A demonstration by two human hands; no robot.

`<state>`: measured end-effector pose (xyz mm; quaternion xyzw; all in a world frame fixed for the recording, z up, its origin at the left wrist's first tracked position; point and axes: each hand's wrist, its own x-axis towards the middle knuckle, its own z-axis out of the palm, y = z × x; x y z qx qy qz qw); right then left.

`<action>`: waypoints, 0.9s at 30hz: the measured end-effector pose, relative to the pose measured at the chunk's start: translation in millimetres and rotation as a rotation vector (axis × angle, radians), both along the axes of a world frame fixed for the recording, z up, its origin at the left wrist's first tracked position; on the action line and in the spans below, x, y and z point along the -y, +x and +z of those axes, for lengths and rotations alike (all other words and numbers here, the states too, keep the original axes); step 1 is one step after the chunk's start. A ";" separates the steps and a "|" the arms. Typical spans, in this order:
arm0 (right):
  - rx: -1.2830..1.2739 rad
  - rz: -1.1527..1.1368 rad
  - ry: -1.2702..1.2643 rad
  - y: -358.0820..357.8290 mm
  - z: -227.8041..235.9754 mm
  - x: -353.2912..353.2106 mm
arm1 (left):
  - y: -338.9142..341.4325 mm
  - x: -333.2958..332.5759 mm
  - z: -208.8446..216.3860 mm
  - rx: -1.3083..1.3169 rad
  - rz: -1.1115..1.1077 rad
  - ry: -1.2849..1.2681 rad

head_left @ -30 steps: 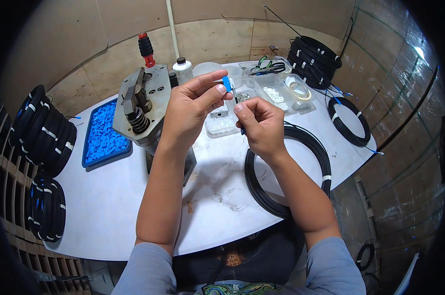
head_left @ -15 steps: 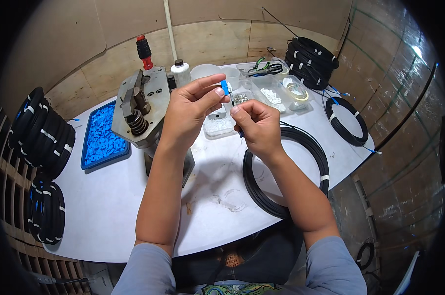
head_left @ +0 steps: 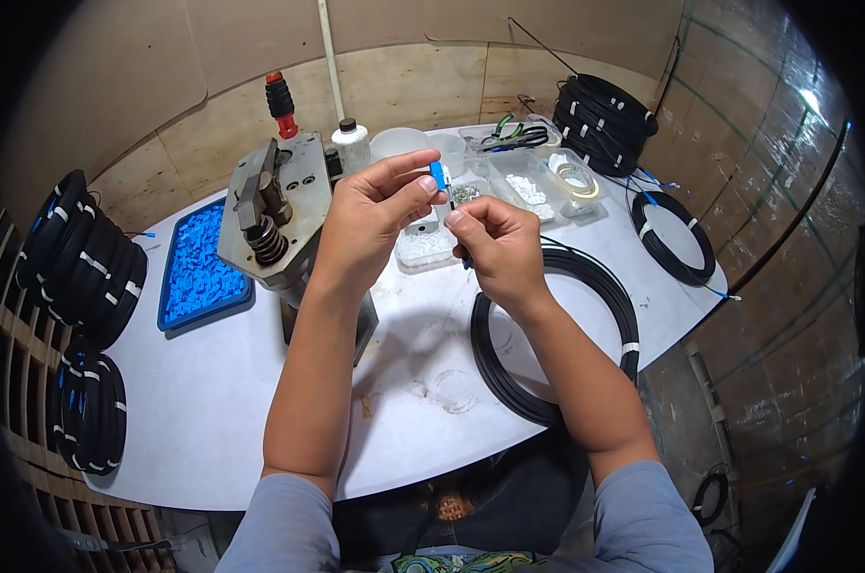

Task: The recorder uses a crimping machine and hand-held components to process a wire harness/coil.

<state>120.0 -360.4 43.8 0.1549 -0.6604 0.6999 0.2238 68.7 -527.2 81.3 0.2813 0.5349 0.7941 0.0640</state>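
In front of me, above the table, my left hand (head_left: pixel 364 227) pinches a small blue connector housing (head_left: pixel 437 176) between thumb and index finger. My right hand (head_left: pixel 501 246) is closed, its thumb and bent index finger gripping a thin black cable (head_left: pixel 453 201). The cable's tip meets the lower side of the housing, where a small white part shows beside the blue. How far the tip reaches inside cannot be made out. Below my right hand lies a coil of black cable (head_left: pixel 491 368) tied with white tape.
A metal press (head_left: pixel 304 191) with a red-and-black handle stands left of my hands, beside a blue tray (head_left: pixel 166 320) of blue housings. Behind are a white bottle (head_left: pixel 351 145), clear bins (head_left: pixel 593 205) of small parts and tape, and green-handled pliers (head_left: pixel 505 122). Black cable coils (head_left: pixel 604 119) flank the table.
Both hands have shifted only slightly. My right hand sits a little closer to the left one, and the housing a touch lower. The grips stay the same.
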 end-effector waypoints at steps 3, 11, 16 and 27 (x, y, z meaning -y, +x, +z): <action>-0.007 0.014 -0.004 -1.1 -0.8 -0.9 | 1.3 -1.6 0.4 -0.009 -0.007 0.015; -0.014 -0.023 -0.015 -1.1 -0.1 -1.5 | 1.7 -1.1 1.4 0.038 0.022 0.018; -0.025 -0.014 -0.017 -0.9 -1.5 -0.5 | 0.9 -1.2 1.4 0.026 0.012 0.035; -0.024 -0.004 -0.022 -1.7 -3.0 -0.2 | 1.6 0.2 2.1 0.019 0.008 0.017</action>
